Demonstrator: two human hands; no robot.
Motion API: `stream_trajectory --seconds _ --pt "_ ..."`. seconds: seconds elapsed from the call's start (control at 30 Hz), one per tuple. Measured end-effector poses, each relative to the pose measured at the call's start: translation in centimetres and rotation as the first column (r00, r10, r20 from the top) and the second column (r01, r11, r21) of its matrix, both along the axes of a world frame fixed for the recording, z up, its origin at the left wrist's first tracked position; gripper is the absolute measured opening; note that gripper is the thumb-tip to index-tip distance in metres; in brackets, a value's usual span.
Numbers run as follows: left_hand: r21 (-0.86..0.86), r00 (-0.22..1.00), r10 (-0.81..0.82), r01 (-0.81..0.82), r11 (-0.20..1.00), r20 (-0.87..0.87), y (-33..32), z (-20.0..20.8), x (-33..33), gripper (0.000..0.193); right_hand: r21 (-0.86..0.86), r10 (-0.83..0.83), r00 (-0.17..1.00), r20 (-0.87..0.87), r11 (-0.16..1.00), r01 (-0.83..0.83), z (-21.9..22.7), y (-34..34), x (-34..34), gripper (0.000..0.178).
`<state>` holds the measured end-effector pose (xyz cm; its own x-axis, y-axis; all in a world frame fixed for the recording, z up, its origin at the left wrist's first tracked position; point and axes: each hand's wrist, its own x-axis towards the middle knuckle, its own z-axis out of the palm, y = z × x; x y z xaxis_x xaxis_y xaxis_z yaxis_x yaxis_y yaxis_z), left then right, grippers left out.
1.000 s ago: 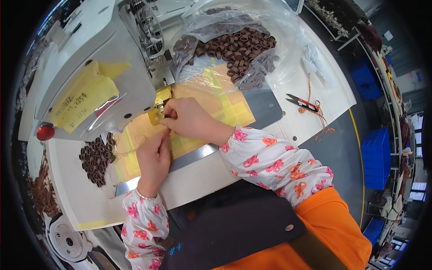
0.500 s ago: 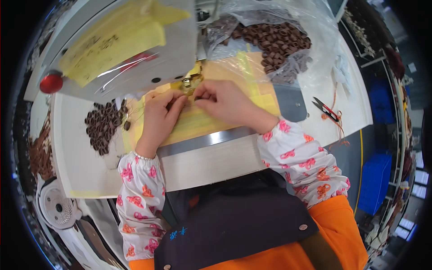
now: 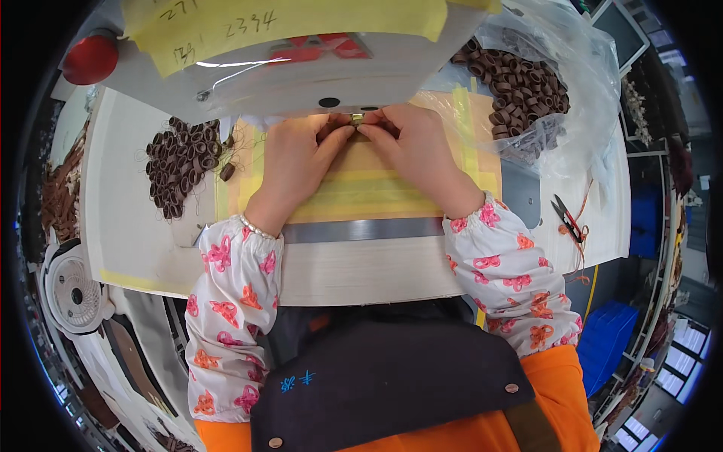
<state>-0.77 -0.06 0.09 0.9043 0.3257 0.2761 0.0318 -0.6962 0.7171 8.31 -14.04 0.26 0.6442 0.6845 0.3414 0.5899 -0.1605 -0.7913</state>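
Yellow tape covers the worktop nearest the person. Left hand and right hand meet fingertip to fingertip, both pinching a small brass piece. Beyond: a clear bag of brown loops right, a yellow label on the machine.

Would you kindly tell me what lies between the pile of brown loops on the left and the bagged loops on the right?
In the head view, both hands, left hand and right hand, pinch a small brown piece over yellow tape.
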Motion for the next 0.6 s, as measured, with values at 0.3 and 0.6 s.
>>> stream_trajectory --seconds 0.3,0.6 --pt "-0.053 0.984 0.121 -0.129 0.990 -0.130 -0.1 0.4 0.5 0.024 0.011 -0.080 0.984 0.161 0.997 0.079 -0.8 0.5 0.2 0.008" --pt "-0.110 0.990 0.095 -0.106 0.988 -0.106 0.4 -0.4 0.9 0.025 -0.003 -0.096 0.971 0.217 0.995 0.099 -0.7 0.6 0.0 0.009"
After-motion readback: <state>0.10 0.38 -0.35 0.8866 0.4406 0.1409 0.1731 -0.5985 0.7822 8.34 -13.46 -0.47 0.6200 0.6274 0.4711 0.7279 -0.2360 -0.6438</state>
